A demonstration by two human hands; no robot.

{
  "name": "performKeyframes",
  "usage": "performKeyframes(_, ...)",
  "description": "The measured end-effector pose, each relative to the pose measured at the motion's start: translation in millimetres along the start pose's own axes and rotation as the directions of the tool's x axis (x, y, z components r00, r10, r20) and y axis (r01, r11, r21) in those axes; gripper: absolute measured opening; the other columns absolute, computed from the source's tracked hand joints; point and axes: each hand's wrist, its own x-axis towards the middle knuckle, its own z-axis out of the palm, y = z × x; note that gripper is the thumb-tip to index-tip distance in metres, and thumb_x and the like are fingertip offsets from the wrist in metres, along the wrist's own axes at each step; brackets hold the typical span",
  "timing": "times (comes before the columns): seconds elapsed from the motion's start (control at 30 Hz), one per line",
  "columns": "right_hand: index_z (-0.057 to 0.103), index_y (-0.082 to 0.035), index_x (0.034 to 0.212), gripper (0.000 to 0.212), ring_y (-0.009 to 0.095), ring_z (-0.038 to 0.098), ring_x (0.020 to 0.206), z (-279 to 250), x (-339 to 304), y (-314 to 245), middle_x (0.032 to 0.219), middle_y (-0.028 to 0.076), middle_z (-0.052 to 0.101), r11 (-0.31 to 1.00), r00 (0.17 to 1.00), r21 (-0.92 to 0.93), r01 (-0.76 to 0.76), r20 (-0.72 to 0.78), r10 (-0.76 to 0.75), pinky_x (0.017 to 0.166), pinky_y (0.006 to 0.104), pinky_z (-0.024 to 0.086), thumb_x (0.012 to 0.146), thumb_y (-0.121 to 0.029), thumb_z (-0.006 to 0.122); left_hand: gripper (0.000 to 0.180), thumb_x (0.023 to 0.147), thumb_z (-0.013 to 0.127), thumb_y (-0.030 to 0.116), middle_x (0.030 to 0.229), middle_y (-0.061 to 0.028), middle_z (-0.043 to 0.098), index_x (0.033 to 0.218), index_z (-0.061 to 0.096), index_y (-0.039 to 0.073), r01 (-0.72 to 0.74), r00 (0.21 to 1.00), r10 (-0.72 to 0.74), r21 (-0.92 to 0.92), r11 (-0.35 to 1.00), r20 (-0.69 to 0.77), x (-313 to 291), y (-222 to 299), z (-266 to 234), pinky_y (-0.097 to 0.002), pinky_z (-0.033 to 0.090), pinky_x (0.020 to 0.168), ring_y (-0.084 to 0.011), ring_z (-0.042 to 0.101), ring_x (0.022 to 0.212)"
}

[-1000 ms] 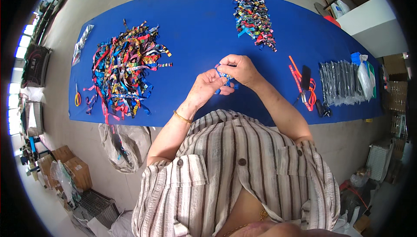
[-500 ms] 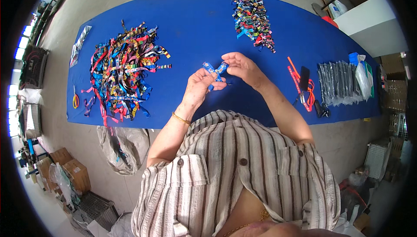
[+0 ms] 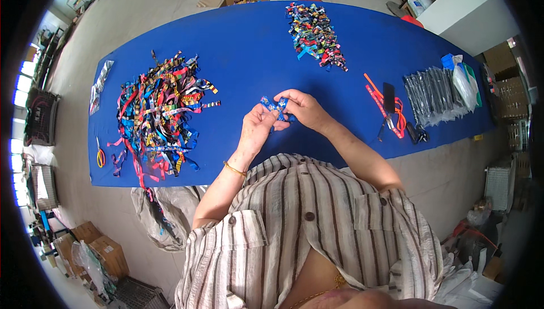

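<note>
Above the near half of the blue table (image 3: 243, 42), both my hands hold one blue patterned ribbon (image 3: 267, 104), folded into loops. My left hand (image 3: 256, 130) pinches it near the middle between thumb and fingers. Closed on the upper right part of the ribbon is my right hand (image 3: 306, 109), its fingertips almost touching the left ones. Fingers hide part of the ribbon, so I cannot tell whether it is knotted. To the left lies a large tangled pile of colourful ribbons (image 3: 156, 113). Farther off, folded ribbons (image 3: 317, 36) are laid together in a long patch.
Orange-handled scissors (image 3: 101, 156) and a clear plastic packet (image 3: 102, 85) lie along the left edge. On the right are a black phone (image 3: 389, 98), an orange strap (image 3: 398, 108) and a row of dark packets in clear plastic (image 3: 433, 96). A pale sack (image 3: 173, 212) sits below the table's front edge.
The whole view has shifted, so the table sits lower in the picture. My right hand has come closer to my left, and the ribbon's loops look more bunched between them.
</note>
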Motion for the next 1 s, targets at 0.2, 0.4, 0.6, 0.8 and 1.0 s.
performKeyframes(0.2, 0.063, -0.001, 0.104, 0.020, 0.008, 0.057, 0.067, 10, -5, 12, 0.075, 0.003, 0.062, 0.990, 0.993, -0.137, 0.037, -0.110, -0.052, 0.060, 0.0268, 0.048, 0.097, -0.009, 0.046, 0.013, 0.094, 0.064, 0.011, 0.070, -0.0039, 0.064, 0.085, 0.057, 0.004, -0.025, 0.996, 0.051, 0.315, 0.949, -0.072, -1, -3, -4, -0.0221, 0.050, 0.057, -0.0085, 0.061, 0.062)
performKeyframes(0.4, 0.059, -0.002, 0.104, 0.017, 0.010, 0.057, 0.065, 24, -8, 13, 0.073, 0.005, 0.061, 0.960, 0.943, -0.229, 0.161, -0.250, -0.218, 0.059, 0.0290, 0.047, 0.097, -0.009, 0.046, 0.012, 0.093, 0.065, 0.011, 0.064, 0.0016, 0.058, 0.086, 0.058, 0.006, -0.018, 0.998, 0.035, 0.321, 0.947, -0.048, -3, 1, -2, -0.0205, 0.041, 0.049, -0.0050, 0.052, 0.054)
performKeyframes(0.6, 0.060, -0.001, 0.103, 0.016, 0.011, 0.058, 0.063, 28, -9, 7, 0.072, 0.006, 0.061, 0.937, 0.893, -0.279, 0.211, -0.333, -0.301, 0.058, 0.0308, 0.047, 0.097, -0.012, 0.050, 0.010, 0.093, 0.064, 0.011, 0.062, 0.0048, 0.053, 0.086, 0.058, 0.006, -0.045, 0.997, 0.061, 0.292, 0.955, -0.045, -4, 4, 0, -0.0208, 0.033, 0.045, -0.0026, 0.043, 0.051)
performKeyframes(0.8, 0.061, -0.001, 0.104, 0.016, 0.010, 0.057, 0.059, 21, -9, 8, 0.071, 0.008, 0.063, 0.948, 0.922, -0.292, 0.129, -0.316, -0.223, 0.056, 0.0299, 0.046, 0.095, -0.012, 0.054, 0.013, 0.092, 0.066, 0.011, 0.062, 0.0050, 0.054, 0.083, 0.058, 0.006, -0.044, 0.992, 0.080, 0.317, 0.947, -0.101, -4, 9, 1, -0.0199, 0.034, 0.046, -0.0030, 0.045, 0.052)
performKeyframes(1.0, 0.063, -0.001, 0.100, 0.015, 0.008, 0.055, 0.058, 16, -9, -5, 0.069, 0.006, 0.062, 0.905, 0.938, -0.413, 0.098, -0.267, -0.223, 0.053, 0.0275, 0.044, 0.092, -0.012, 0.059, 0.014, 0.091, 0.068, 0.013, 0.069, 0.0052, 0.059, 0.082, 0.062, 0.004, -0.114, 0.983, 0.159, 0.393, 0.913, -0.086, -2, 6, -9, -0.0198, 0.038, 0.056, -0.0018, 0.048, 0.062)
